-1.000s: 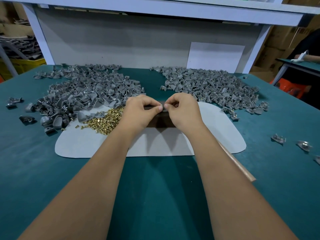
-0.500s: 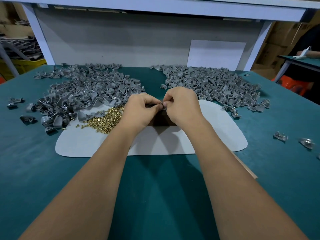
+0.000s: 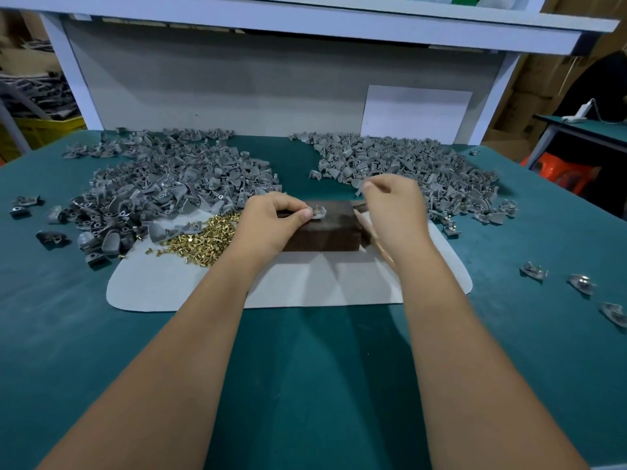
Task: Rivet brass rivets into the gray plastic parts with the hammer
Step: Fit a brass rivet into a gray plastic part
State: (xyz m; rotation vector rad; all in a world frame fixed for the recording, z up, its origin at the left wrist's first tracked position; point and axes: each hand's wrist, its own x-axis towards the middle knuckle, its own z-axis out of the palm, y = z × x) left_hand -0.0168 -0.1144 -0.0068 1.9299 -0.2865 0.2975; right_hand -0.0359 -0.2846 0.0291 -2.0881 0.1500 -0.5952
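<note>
Left of the dark block (image 3: pixel 325 228), a wide heap of gray parts (image 3: pixel 163 188) spreads over the green table (image 3: pixel 305 385), with a few strays farther left. Just left of the block, brass rivets (image 3: pixel 200 240) lie loose on the pale mat (image 3: pixel 163 286).

The left hand (image 3: pixel 271 222) rests on the block's left end, thumb and forefinger pinching one gray part (image 3: pixel 318 213) flat on the block's top. This part is small and curved, and a brass rivet (image 3: pixel 316 208) stands upright in it, shank up.

The right hand (image 3: pixel 393 208) hovers over the block's right end, apart from the part, fingers loosely curled and holding nothing that can be seen. A wooden handle (image 3: pixel 376 242), partly hidden by that wrist, lies just right of the block; its head is not clear.

Right of the block, a second heap (image 3: pixel 414 171) reaches the table's back edge. Three single parts lie well apart near the right edge.

The mat's near strip and the green surface in front of the block are bare, apart from the forearms.
</note>
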